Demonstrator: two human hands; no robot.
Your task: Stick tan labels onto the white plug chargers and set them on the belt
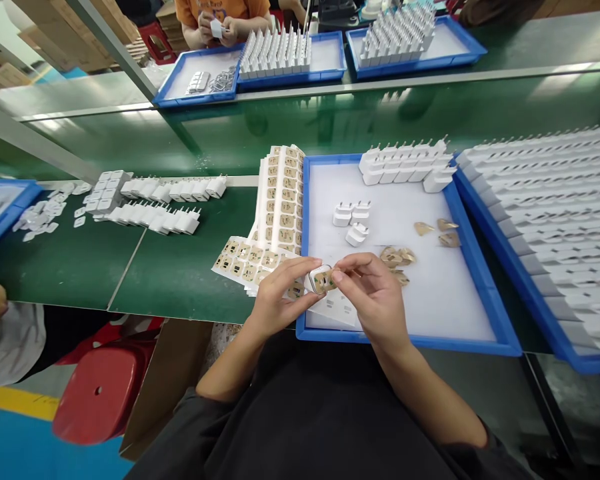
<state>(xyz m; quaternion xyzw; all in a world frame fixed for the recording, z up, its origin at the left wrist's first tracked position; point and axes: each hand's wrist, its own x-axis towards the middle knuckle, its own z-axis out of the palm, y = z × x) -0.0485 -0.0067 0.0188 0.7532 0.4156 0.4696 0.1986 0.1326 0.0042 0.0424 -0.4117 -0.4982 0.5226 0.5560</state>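
My left hand (280, 293) pinches a small white plug adapter (311, 281) above the front left edge of the blue-rimmed tray (445, 300). A tan, green-marked sticker (325, 280) lies against the adapter's face. The thumb and fingers of my right hand (377, 293) are closed on the sticker's right edge. Beneath my hands is a partly used white backing sheet (341, 308). Loose tan film pieces (397, 257) lie just beyond my right hand. Several white plug adapters (357, 233) stand farther back in the tray, and more form a block (405, 167) at its rear.
Stacked sticker sheets (280, 200) lie left of the tray. A second tray (555, 267) full of adapters borders it on the right. Adapter rows (165, 217) and small white plates (43, 213) are at left. Across the bench, a person's hands (217, 28) hold a white part.
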